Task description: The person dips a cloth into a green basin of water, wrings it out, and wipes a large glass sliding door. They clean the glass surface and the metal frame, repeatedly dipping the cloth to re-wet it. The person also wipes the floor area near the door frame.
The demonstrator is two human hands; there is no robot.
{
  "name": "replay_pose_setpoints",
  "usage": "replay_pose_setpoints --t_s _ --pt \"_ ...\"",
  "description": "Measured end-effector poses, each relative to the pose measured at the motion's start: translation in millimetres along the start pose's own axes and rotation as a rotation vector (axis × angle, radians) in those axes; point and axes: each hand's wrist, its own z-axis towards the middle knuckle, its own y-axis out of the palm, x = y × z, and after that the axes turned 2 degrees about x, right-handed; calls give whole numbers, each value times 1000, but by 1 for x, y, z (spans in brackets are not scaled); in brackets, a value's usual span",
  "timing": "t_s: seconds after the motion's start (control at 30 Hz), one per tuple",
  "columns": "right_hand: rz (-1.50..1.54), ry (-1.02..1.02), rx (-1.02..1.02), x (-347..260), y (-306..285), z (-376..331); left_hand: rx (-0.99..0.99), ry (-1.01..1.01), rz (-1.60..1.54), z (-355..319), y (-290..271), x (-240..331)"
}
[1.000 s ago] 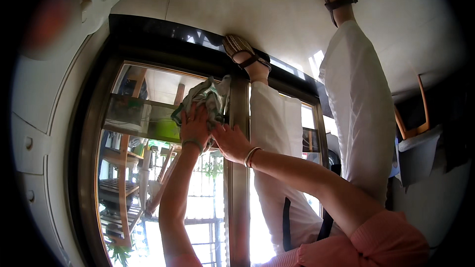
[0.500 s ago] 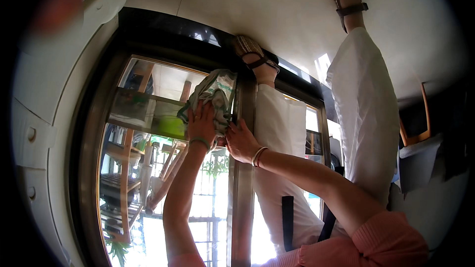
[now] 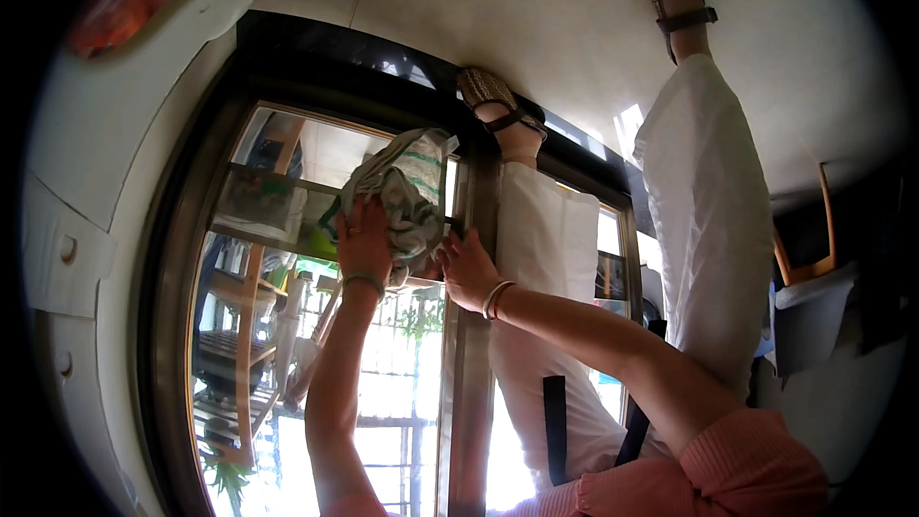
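Cloth (image 3: 407, 193), crumpled, pale with green stripes, sits high on the glass (image 3: 287, 345) of a dark-framed door, pressed there by the left hand (image 3: 364, 244), whose grip lies spread flat on it. Just right of it the right hand (image 3: 469, 270), a bracelet on the wrist, rests on the frame post (image 3: 469, 364), fingers loosely curled and touching the cloth's lower edge. Farther right stand a person's white trousers (image 3: 708, 220) and sandals

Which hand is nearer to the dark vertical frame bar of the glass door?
The right. The right hand rests against the vertical frame bar, fingers at its edge. The left hand presses the striped cloth on the glass pane, left of the bar.
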Motion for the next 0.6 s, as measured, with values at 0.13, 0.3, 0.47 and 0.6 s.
replay_pose_setpoints --t_s 0.13,0.3,0.47,0.6 --pt "1 -42 128 2 1 -5 19 -60 11 -17 -6 -42" --pt "-9 -8 86 -1 12 2 -92 -196 103 -49 -46 -120" --pt "-41 2 128 -4 15 9 -132 -280 257 -95 -95 -182" --pt "37 -18 87 -5 7 11 -139 -382 302 -81 -89 -170"
